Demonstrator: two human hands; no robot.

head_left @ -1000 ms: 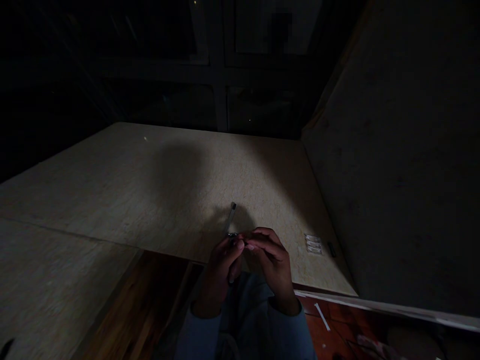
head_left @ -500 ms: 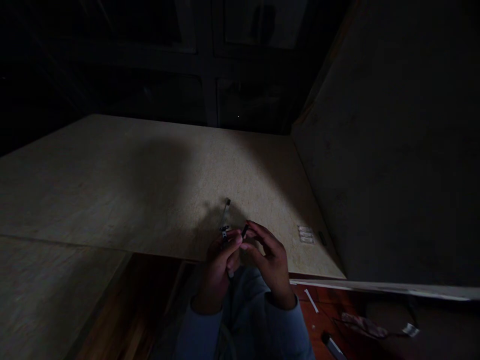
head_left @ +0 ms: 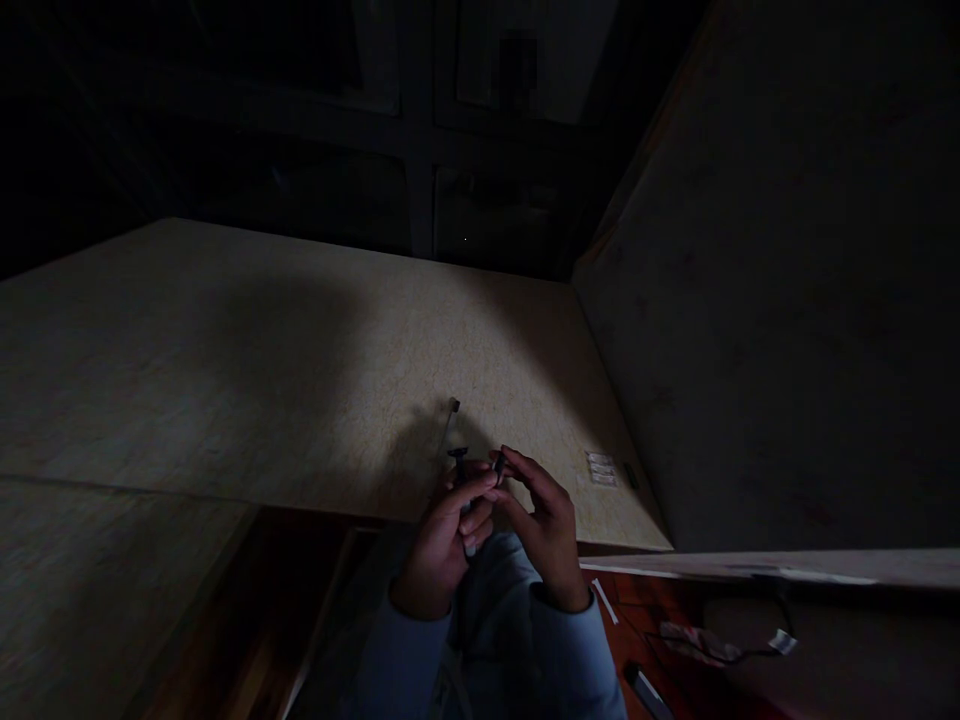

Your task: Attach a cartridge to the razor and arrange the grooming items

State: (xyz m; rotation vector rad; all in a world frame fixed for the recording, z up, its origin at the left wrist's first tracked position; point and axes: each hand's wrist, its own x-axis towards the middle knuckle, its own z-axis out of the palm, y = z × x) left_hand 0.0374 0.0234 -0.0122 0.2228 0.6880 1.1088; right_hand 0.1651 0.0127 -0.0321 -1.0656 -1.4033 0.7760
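Observation:
My left hand [head_left: 442, 540] is closed round a slim dark tool with a T-shaped head [head_left: 458, 453], its lower end poking out under my fingers. The tool's exact kind is too dark to tell. A small black cylinder-like piece [head_left: 499, 464] stands between the fingertips of both hands. My right hand [head_left: 546, 510] pinches this piece from the right, and my left thumb and finger reach its lower end. Just beyond the T-shaped head, a small dark block on a thin pale stem [head_left: 454, 406] shows over the table; whether it joins the tool, I cannot tell.
The pale table [head_left: 315, 400] lies dimly lit, with a dark panel [head_left: 772, 350] rising on its right. Near that panel are a clear flat packet [head_left: 601, 468] and a small dark strip [head_left: 631, 475]. A white strip [head_left: 604, 601] and a cable [head_left: 739, 655] lie below right.
My left hand has turned the tool slightly, so its T-shaped head now looks edge-on. The black piece has shifted a little right with my fingertips. The view has swung slightly.

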